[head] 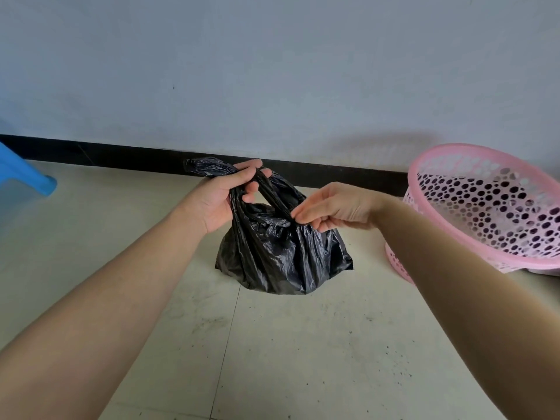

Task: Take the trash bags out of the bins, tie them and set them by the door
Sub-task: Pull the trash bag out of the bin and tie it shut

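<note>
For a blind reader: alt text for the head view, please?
Two bare hands tie a black trash bag: the left hand grips its gathered handles, the right hand pinches the plastic lower down. A tilted pink perforated bin is at the right, on the pale tiled floor.

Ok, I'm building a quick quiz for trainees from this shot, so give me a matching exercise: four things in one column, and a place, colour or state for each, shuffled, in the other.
Column one
1. trash bag
2. bin
3. left hand
4. right hand

Column two
A. pink, full of holes, at the right
B. grips the handles at the very top
C. black, in the middle, held at its top
D. pinches the gathered neck lower down

Pairs: 1-C, 2-A, 3-B, 4-D
</note>
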